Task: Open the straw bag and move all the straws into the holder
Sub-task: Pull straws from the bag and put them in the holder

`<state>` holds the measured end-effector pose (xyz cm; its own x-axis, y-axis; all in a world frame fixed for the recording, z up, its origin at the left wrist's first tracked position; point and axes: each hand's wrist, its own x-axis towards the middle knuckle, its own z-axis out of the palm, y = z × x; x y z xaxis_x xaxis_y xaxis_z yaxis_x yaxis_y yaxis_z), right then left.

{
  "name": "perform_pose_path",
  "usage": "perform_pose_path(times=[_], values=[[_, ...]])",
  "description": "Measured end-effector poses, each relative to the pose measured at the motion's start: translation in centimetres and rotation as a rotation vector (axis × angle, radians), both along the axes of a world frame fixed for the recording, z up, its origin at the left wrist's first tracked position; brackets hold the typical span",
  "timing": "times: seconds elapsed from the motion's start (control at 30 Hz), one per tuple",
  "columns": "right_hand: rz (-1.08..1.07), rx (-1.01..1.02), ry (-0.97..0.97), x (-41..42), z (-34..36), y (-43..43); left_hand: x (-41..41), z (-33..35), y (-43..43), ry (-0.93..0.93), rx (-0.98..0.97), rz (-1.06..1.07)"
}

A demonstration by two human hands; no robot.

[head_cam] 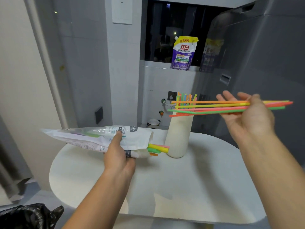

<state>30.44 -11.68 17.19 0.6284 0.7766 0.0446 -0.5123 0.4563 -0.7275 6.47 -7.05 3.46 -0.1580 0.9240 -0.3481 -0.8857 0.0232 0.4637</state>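
While the left grip (119, 156) clutches the limp white plastic straw bag (85, 138), the right grip (247, 119) pinches light, slippery coloured straws (206, 108) at the cream holder's (178, 138) three o'clock.

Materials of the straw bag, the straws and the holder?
The straw bag looks like thin plastic film, glossy and partly clear: it creases, glares, and colours show through. The straws look like thin plastic tubes, bright and smooth. The holder is cream, matte and opaque with a smooth curved wall: ceramic or plastic, cannot tell.
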Motion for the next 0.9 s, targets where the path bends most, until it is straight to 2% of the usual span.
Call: perform_pose_path(times=[0.37,0.63,0.9], values=[[-0.135,-0.064,-0.422,0.2,4.8,1.8,0.4,-0.2,-0.1,0.013,0.013,-0.016],[-0.081,-0.177,-0.687,-0.6,5.2,3.3,0.4,0.0,-0.3,0.001,0.016,-0.013],[-0.001,-0.314,-0.818,-1.6,5.4,5.6,0.3,-0.5,0.0,-0.006,0.014,-0.025]])
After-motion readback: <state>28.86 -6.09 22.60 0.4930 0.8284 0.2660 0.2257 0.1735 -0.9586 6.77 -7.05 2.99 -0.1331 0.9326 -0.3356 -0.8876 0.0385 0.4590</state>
